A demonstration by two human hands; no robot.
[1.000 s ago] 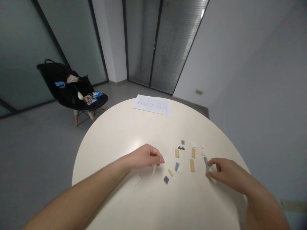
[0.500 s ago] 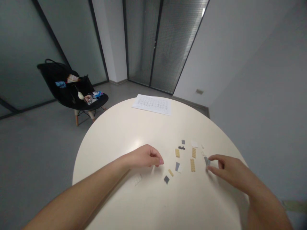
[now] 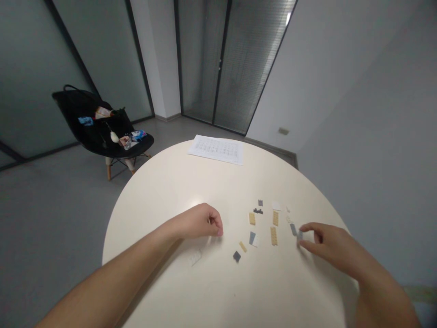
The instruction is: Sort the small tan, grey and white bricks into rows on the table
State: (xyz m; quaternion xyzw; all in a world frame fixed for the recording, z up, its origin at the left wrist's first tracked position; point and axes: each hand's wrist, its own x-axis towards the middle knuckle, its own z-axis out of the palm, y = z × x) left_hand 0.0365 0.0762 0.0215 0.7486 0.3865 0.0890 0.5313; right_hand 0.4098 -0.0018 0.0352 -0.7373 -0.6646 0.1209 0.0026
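My right hand (image 3: 324, 241) pinches a small light-grey plastic brick (image 3: 300, 235) between thumb and forefinger. Just left of it lies a grey plastic plate (image 3: 293, 229). My left hand (image 3: 203, 222) rests curled on the round cream table (image 3: 164, 196), holding nothing visible. Between my hands lie scattered bricks: tan plates (image 3: 273, 236), a slate-grey tile (image 3: 236, 256), a grey plate (image 3: 252, 238), and a dark-grey piece (image 3: 258, 211). A white tile (image 3: 276, 206) lies further back.
A printed sheet of paper (image 3: 217, 149) lies at the table's far edge. A faint translucent scrap (image 3: 195, 258) lies near my left hand. Behind the table stands a black chair (image 3: 102, 132) holding a bag and small items, with glass partitions beyond it.
My left hand has drawn back to the left and curled tighter. My right hand has shifted slightly right, and a small light-grey piece now shows apart from the grey plate.
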